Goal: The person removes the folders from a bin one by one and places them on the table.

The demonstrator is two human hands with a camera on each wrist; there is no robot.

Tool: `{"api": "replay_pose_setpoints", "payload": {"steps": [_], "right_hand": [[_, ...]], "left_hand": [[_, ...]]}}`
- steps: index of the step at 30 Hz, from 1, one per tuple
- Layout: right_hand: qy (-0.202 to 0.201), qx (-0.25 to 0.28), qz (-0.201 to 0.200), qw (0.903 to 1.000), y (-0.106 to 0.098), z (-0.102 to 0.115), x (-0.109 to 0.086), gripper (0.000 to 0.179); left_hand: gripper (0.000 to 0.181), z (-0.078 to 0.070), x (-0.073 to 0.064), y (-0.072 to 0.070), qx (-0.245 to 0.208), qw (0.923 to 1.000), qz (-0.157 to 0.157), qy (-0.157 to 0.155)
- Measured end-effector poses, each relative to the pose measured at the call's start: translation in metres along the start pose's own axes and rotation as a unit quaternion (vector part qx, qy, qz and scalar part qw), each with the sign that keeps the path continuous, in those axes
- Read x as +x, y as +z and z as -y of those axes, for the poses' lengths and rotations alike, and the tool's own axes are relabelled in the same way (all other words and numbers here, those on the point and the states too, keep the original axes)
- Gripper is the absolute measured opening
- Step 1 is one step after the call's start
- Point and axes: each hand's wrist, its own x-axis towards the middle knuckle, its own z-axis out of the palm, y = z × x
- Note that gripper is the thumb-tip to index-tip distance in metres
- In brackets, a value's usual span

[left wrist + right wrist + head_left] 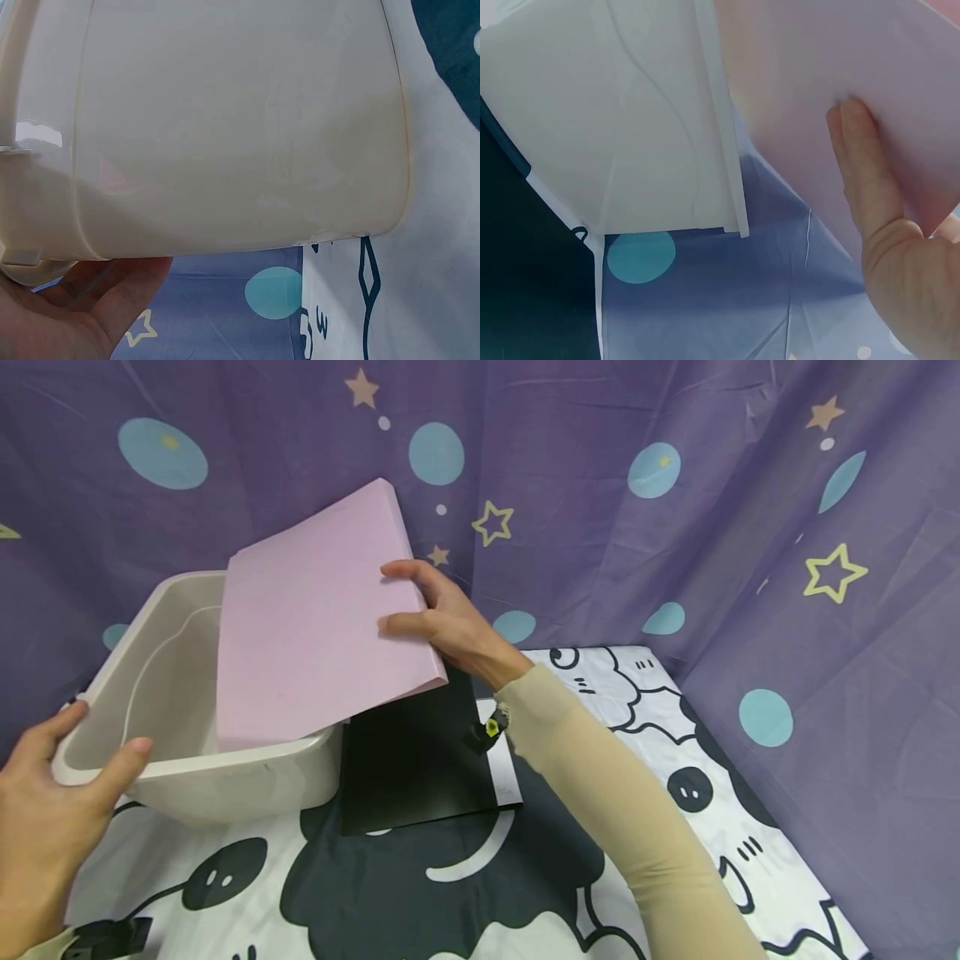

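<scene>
A white plastic bin (247, 789) stands on the patterned cloth at the left. My left hand (60, 810) grips its near left corner, thumb over the rim and fingers on the outer wall; the left wrist view shows the fingers (112, 296) against the bin's side. A pink file folder (315, 618) leans in the bin, its lower left part inside and its upper right part sticking out past the rim. My right hand (450, 622) holds the folder by its right edge. Fingers press its underside in the right wrist view, where the bin wall (645, 135) shows beside it.
A black flat folder (420, 768) lies right of the bin, partly under the pink one. A white sheet (504, 772) shows along its right side. The sheep-print cloth (525, 893) covers the surface, and a purple curtain (570, 552) hangs behind and to the right.
</scene>
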Motion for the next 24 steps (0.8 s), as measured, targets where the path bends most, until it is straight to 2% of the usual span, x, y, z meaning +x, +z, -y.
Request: {"api": "replay_pose_setpoints", "payload": {"steps": [3,7,10,11,15,18,22,24], "right_hand": [[0.000,0.002,-0.006,1.0000,-0.001,0.002,-0.002,0.060],[0.003,0.004,-0.012,0.9999,-0.002,0.004,-0.005,0.060],[0.002,0.002,-0.016,0.9999,-0.003,0.004,-0.008,0.061],[0.001,0.000,-0.017,0.9999,-0.003,0.005,-0.009,0.061],[-0.006,0.000,-0.020,0.9998,-0.004,0.004,-0.011,0.061],[-0.014,0.000,-0.021,0.9997,-0.005,0.004,-0.012,0.061],[-0.015,-0.004,-0.026,0.9995,-0.008,0.005,-0.014,0.062],[-0.014,-0.001,-0.030,0.9995,-0.009,0.006,-0.015,0.062]], "left_hand": [[0.072,0.001,0.000,0.000,-0.008,1.0000,-0.001,0.004],[0.069,0.003,0.000,0.002,-0.007,0.9984,-0.028,0.048],[0.068,0.003,0.000,0.003,-0.001,0.9977,-0.036,0.057],[0.068,0.003,0.000,0.003,0.001,0.9977,-0.037,0.056],[0.071,-0.004,-0.003,0.001,-0.004,0.9998,-0.012,0.016],[0.071,-0.005,-0.003,0.000,-0.009,0.9998,-0.010,0.014],[0.068,-0.002,0.000,0.002,-0.009,0.9983,-0.030,0.049],[0.068,-0.002,0.000,0.001,-0.008,0.9983,-0.030,0.048]]}}
